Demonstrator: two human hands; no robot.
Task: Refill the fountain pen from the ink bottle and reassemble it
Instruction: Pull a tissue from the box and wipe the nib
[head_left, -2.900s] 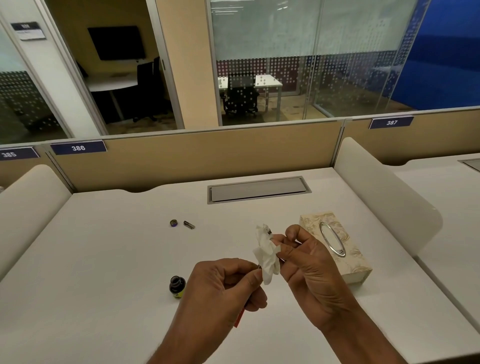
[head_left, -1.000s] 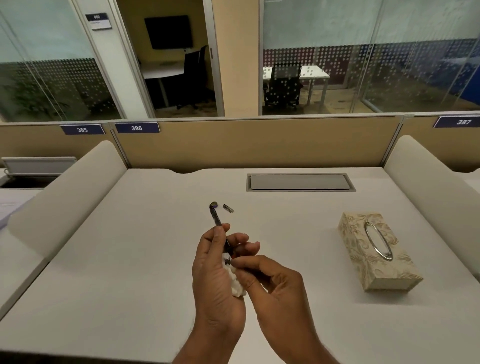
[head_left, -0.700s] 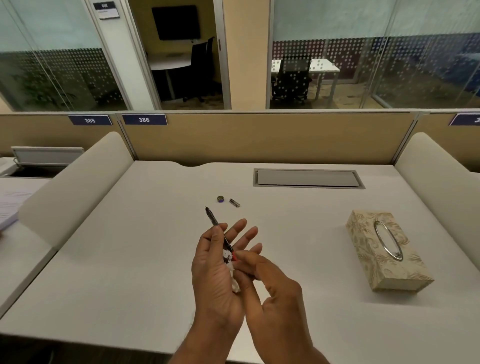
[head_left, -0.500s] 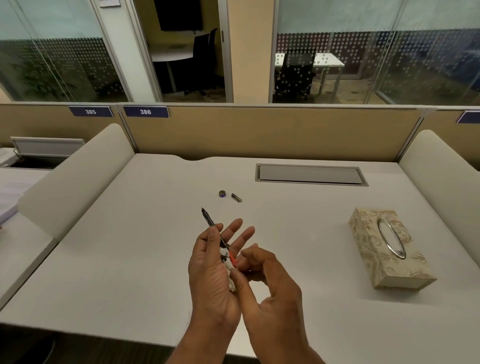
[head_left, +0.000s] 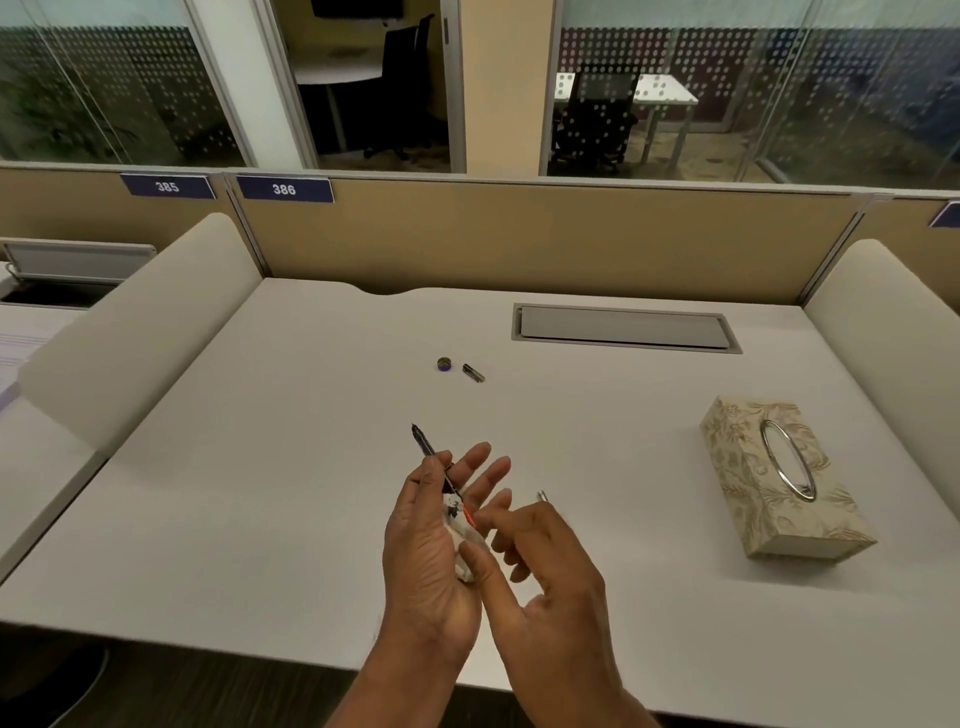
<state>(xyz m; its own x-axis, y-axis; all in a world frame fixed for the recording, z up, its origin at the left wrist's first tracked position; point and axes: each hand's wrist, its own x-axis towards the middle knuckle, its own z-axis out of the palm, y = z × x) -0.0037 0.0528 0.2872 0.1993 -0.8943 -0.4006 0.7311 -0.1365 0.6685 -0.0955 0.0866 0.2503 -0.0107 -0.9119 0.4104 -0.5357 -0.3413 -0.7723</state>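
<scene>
The left hand (head_left: 426, 540) has its grip closed on the pen section (head_left: 434, 457), nib pointing far-left, with a crumpled tissue (head_left: 460, 525) in its palm; the right hand (head_left: 540, 566) has its grip loose, fingertips at the tissue, holding nothing I can tell; this looks like wiping after filling; next, reassembly calls for the small parts (head_left: 472, 372) far on the bench (head_left: 260, 493); no ink bottle shows.

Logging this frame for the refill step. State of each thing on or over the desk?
left hand: fingers spread, thumb pinning the pen section and tissue
pen section: held, tip pointing up and away
tissue: crumpled in the left palm, ink-stained
right hand: pinching at the pen's red lower end
bottle cap: off, lying on desk
small metal part: lying beside the cap
tissue box: lying flat on desk
</scene>
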